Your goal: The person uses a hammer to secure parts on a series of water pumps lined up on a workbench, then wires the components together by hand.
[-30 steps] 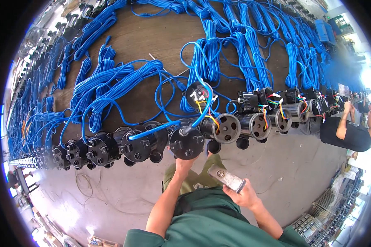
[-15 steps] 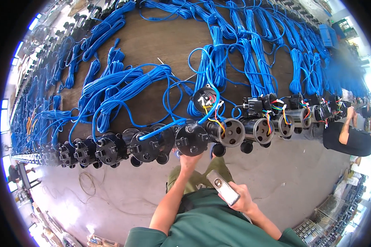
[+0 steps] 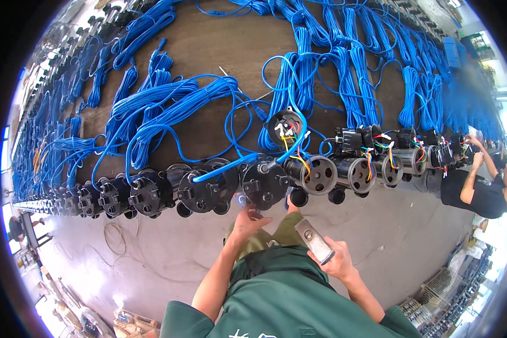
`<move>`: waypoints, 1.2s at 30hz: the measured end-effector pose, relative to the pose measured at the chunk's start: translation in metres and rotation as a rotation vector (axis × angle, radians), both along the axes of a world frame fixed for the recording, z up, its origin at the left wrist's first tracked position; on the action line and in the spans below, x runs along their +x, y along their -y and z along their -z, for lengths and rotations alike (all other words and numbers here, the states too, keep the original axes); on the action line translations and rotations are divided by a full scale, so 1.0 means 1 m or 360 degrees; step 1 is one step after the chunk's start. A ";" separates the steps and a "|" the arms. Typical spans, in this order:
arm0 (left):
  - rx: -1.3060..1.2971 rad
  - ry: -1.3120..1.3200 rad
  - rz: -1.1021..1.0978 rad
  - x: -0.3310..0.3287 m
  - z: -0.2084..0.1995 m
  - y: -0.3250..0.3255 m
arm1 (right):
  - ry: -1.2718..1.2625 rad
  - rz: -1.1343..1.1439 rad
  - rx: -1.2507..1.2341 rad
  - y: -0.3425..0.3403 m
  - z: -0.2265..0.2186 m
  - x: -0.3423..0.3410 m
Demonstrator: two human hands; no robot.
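My left hand [image 3: 248, 224] is just below the rim of a black round-capped cylinder [image 3: 263, 188], fingers apart and holding nothing that I can see. A blue cable comes out of that cap. My right hand [image 3: 338, 260] is closed around a flat, grey-and-white handheld object [image 3: 314, 241] with a round dark spot near its upper end; its exact kind is unclear. Just right of the capped cylinder lies an open cylinder [image 3: 319, 176] with holes in its end face. Above it, a round black cap [image 3: 285, 128] with coloured wires rests on its blue cable.
Bundled blue cables [image 3: 174, 104] cover much of the brown tabletop [image 3: 214, 50]. More capped cylinders [image 3: 150, 194] line the edge to the left, and open ones with wires [image 3: 357, 173] to the right. Another person [image 3: 479, 188] works farther right along the table.
My left hand has come down off the capped cylinder and its fingers have spread. The right hand with the grey-and-white object has shifted slightly right.
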State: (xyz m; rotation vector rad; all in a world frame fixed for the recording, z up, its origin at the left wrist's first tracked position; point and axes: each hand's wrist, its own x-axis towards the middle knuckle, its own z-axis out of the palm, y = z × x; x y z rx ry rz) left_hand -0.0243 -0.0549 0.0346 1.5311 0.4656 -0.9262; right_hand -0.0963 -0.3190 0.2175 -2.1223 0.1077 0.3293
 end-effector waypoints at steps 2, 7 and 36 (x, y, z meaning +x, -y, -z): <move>-0.0062 -0.0046 -0.0045 0.014 -0.018 0.002 | -0.0012 -0.0001 -0.0036 -0.001 -0.006 0.007; 0.0121 0.0566 0.0040 0.029 0.019 0.035 | -0.0018 0.0017 -0.0166 -0.024 -0.006 0.027; 0.0364 0.0297 0.0184 0.012 -0.013 0.009 | -0.0006 -0.0066 -0.0170 0.001 0.014 0.007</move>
